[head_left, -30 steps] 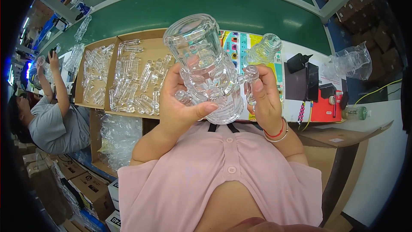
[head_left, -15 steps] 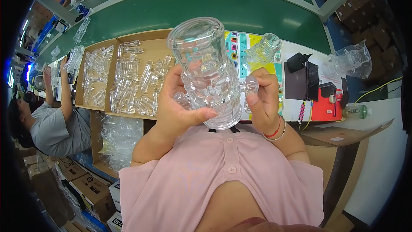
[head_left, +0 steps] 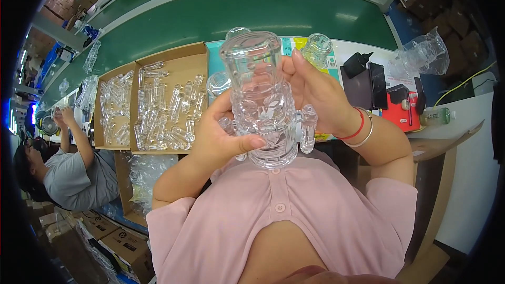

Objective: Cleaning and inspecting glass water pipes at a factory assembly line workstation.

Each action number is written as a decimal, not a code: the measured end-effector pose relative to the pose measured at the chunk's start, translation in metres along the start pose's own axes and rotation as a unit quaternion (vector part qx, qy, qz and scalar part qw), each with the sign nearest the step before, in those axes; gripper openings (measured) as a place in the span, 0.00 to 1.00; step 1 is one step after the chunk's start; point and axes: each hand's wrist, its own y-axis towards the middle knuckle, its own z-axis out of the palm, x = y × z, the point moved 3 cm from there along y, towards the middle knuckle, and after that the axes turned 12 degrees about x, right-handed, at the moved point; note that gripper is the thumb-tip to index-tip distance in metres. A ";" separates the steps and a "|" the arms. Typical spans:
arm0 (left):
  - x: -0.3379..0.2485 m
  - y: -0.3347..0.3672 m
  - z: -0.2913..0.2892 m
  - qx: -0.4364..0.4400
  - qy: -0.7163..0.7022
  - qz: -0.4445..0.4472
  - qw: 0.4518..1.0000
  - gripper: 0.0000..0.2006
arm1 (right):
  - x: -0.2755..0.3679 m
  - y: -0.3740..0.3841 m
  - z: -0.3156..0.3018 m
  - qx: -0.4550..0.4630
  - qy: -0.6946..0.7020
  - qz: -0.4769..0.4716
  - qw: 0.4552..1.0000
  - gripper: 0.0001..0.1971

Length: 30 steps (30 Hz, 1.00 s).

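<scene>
A clear glass or plastic vessel [head_left: 263,110] stands nearly upright in front of my chest, its wide mouth at the top and ridged rings round its body. Short clear rods stick out at its sides, among them a right side rod [head_left: 308,129]. My left hand [head_left: 221,131] grips the vessel's left side, thumb across the front of the lower body. On the other side my right hand [head_left: 329,97] has its thumb raised and apart from the glass. Its fingers reach behind the upper body, partly hidden; whether they touch it is unclear.
Left of the vessel, a divided cardboard tray [head_left: 179,55] holds many clear rods. Clear plastic bags [head_left: 150,173] fill a box below. Another clear vessel [head_left: 318,47], a black bottle [head_left: 357,64] and a red pouch [head_left: 397,115] lie rightward. A co-worker [head_left: 79,173] sits at far left.
My right hand has let go of the right side rod and moved up beside the vessel's upper body, thumb spread. The vessel has become more upright. My left hand keeps its grip.
</scene>
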 end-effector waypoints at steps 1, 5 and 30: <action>0.001 0.000 -0.001 0.012 0.029 -0.001 0.999 0.43 | -0.002 0.000 -0.001 0.004 0.048 0.013 0.999 0.29; 0.009 -0.017 -0.005 0.063 0.171 0.002 0.983 0.42 | -0.006 -0.013 0.023 0.070 0.109 0.020 0.991 0.28; 0.002 -0.039 0.020 0.011 0.235 -0.005 0.972 0.38 | 0.005 -0.033 0.038 -0.004 -0.436 0.004 0.900 0.29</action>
